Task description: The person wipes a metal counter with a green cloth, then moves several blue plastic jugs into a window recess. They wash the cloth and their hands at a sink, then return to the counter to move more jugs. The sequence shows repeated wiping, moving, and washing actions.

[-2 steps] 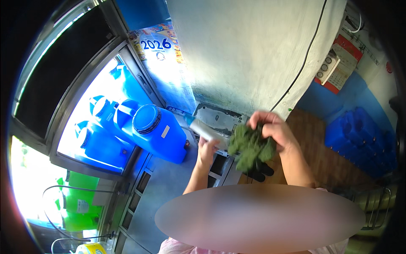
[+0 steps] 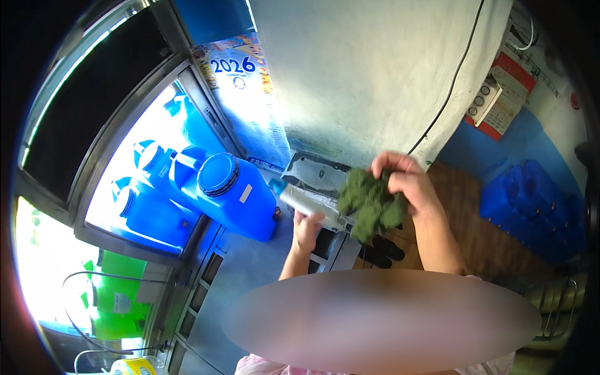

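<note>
While the left hand [image 2: 307, 230] grips a pale grey cylinder [image 2: 306, 199] with a blue cap, perhaps a bottle or tube, the right hand [image 2: 407, 182] pinches a bunched dark green scouring cloth [image 2: 370, 203] from above, its fingers curled into the top of the wad. Both things sit just right of the frame's centre, raised above the bench [image 2: 250, 275], in front of a white wall [image 2: 375, 69].

As a judgement, the step in hand looks like bringing cloth and cylinder together: the wad touches or overlaps the cylinder's lower right end, so wiping or wrapping seems to be under way, though I cannot tell which. A next move would call for the left hand to keep the cylinder steady while the right draws the cloth along it, with enough squeeze that the loose folds do not slip.

The cylinder's long axis runs diagonally, from upper left to lower right; its blue-capped end points to the upper left, toward the big blue plastic drum [image 2: 234, 197], and its other end is hidden behind the cloth. The cloth hangs limp, with no clear axis.

Further blue drums [image 2: 156, 200] stand at the window on the left, and a black cable [image 2: 451, 94] runs down the wall.
</note>
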A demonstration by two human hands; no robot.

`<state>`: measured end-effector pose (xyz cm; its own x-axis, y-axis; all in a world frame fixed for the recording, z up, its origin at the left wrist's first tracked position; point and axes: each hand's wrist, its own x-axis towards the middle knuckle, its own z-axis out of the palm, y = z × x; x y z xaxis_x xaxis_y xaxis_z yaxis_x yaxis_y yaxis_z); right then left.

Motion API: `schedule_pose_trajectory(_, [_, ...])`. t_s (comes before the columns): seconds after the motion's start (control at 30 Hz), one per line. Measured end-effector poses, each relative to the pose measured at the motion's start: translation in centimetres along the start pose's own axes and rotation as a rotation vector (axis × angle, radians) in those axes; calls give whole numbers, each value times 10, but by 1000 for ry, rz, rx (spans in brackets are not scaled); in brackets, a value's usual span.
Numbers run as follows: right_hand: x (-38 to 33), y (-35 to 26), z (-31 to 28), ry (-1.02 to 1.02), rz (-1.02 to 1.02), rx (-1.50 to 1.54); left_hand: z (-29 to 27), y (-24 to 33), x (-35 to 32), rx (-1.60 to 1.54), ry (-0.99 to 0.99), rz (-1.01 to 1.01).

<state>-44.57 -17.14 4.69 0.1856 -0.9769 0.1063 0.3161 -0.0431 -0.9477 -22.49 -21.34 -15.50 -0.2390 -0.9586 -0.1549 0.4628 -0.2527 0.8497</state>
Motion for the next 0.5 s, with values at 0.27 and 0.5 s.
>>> schedule_pose_trajectory(0.27, [89,99,17,10,-474,-1091,-25,-34,-91,-6,91,-56])
schedule_pose_trajectory(0.5, [157,232,12,-466,-114,-1380,-27,-42,-115,22,21,-6])
